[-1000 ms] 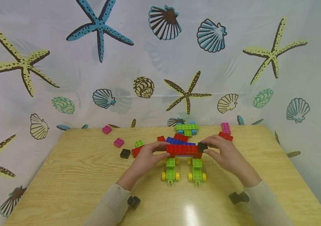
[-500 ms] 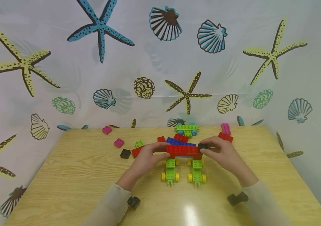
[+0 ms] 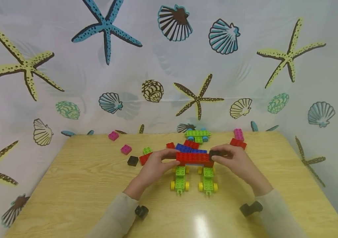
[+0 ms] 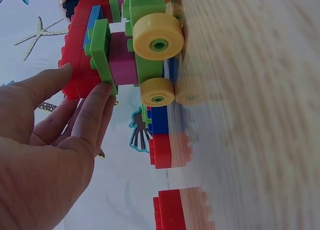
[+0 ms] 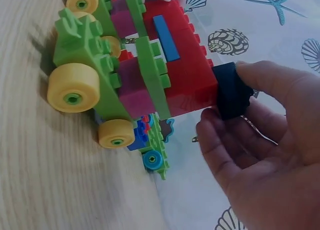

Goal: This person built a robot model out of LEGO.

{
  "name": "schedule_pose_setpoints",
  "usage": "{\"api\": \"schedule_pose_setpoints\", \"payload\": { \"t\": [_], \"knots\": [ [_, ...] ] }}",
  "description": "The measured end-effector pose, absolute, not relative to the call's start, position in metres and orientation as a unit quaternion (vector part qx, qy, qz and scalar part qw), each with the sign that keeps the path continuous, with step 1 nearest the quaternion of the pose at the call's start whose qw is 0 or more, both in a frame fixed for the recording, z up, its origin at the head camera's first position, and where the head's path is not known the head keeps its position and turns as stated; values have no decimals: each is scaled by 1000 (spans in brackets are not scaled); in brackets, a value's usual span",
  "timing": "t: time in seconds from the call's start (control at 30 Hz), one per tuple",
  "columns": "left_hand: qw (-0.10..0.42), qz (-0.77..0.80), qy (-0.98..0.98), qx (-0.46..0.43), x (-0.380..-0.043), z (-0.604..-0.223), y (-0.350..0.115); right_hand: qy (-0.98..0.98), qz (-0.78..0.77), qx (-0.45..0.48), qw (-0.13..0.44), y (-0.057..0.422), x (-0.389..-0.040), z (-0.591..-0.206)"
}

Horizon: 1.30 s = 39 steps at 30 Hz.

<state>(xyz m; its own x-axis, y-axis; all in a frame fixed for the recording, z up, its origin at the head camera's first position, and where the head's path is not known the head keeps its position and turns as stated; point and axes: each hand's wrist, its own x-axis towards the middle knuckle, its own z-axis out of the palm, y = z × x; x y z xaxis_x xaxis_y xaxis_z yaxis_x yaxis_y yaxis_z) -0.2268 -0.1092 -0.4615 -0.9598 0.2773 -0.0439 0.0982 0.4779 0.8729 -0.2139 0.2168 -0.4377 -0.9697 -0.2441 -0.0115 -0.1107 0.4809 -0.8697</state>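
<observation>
Red bricks (image 3: 192, 158) form a raised beam across two green wheeled bases (image 3: 180, 181) on the table (image 3: 85, 185), with magenta bricks (image 5: 134, 87) lower in the stack. The left hand (image 3: 154, 167) has its thumb and fingers clamped on the beam's left end. The right hand's (image 3: 237, 162) thumb and fingers pinch a black brick (image 5: 231, 89) at the right end; whether its studs are joined, I cannot tell. Blue bricks (image 3: 183, 148) lie behind the beam.

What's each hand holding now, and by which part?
The left hand grips the red brick row by its left end; the right hand pinches a black brick by its near and far sides.
</observation>
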Motion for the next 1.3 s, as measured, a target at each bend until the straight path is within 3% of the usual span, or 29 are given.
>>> {"api": "schedule_pose_setpoints", "payload": {
  "t": [0.67,0.83,1.1,1.3],
  "knots": [
    [90,509,848,117,-231,-458,-117,834,-534,-94,101,192,-239,-451],
    [69,485,864,116,-238,-455,-147,833,-534,-97,107,192,-237,-452],
    [-5,407,909,83,-254,-455,-222,839,-526,-98,99,194,-235,-453],
    [22,363,931,30,-254,-464,-248,838,-527,-103,102,194,-236,-455]
  ]
}}
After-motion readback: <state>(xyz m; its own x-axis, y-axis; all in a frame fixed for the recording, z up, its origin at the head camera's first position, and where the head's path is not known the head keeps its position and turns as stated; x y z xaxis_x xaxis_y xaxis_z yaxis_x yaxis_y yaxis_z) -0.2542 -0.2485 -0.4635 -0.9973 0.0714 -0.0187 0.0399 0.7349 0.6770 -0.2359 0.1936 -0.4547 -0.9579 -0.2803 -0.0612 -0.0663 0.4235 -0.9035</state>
